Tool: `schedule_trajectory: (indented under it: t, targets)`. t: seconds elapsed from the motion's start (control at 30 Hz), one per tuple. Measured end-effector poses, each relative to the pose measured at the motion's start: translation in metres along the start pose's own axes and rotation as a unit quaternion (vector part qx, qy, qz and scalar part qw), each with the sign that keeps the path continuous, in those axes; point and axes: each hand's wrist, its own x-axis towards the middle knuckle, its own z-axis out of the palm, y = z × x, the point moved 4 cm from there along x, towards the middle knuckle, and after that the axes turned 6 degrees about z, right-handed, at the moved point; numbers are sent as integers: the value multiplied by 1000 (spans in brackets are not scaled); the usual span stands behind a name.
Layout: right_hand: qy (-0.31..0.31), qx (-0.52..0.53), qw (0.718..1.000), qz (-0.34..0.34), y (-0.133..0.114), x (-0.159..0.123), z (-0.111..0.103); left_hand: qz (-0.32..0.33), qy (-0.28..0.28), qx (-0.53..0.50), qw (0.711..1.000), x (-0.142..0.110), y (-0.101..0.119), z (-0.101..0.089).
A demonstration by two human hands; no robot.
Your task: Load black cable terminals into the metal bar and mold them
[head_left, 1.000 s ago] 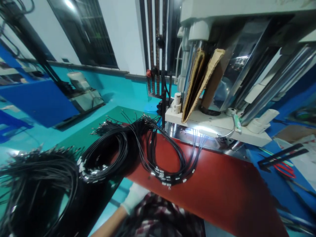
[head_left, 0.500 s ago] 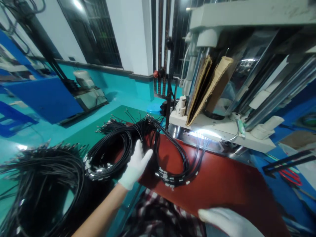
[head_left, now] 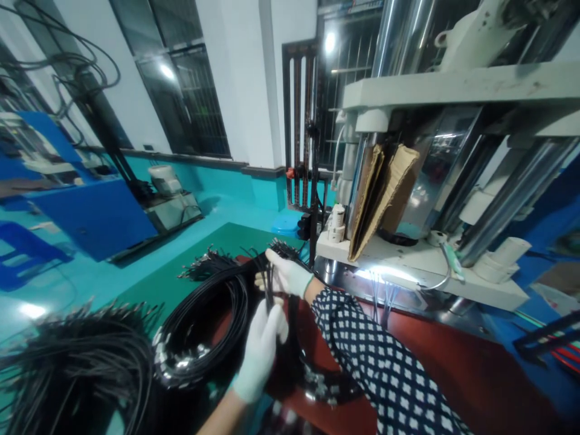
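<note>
White gloves (head_left: 259,347) on both hands, black cables (head_left: 203,302) between and left of them, navy sleeve with white cross-like print (head_left: 362,344) on the right arm, green and rust-red counter (head_left: 457,356) beneath, cream machine (head_left: 435,260) to their right.

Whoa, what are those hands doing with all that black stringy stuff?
A person is holding a few thin black cables upright between two white-gloved hands: the left hand grips them lower down, the right hand higher up. Big looped bundles of black cable lie to the left. Ahead and to the right stands a large cream-coloured metal machine, with more thin cables running from its brightly lit gap, over a flat red-brown surface.
</note>
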Motion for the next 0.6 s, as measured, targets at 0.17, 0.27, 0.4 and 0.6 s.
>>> schedule_trajectory:
  t: [0.17, 0.27, 0.4, 0.6]
  targets:
    - [-66, 122, 990, -36, -66, -15, 41, 65, -28, 155, 985, -31, 22, -4]
    - [-93, 110, 980, -136, -120, -64, 62, 113, -63, 224, 966, -46, 32, -10]
    - [-16, 79, 930, -358, -177, -169, 60, 188, -163, 329, 911, -60, 40, -9]
    - [169, 225, 850, -445, -154, -318, -2, 298, -362, 347, 813, -72, 67, 14]
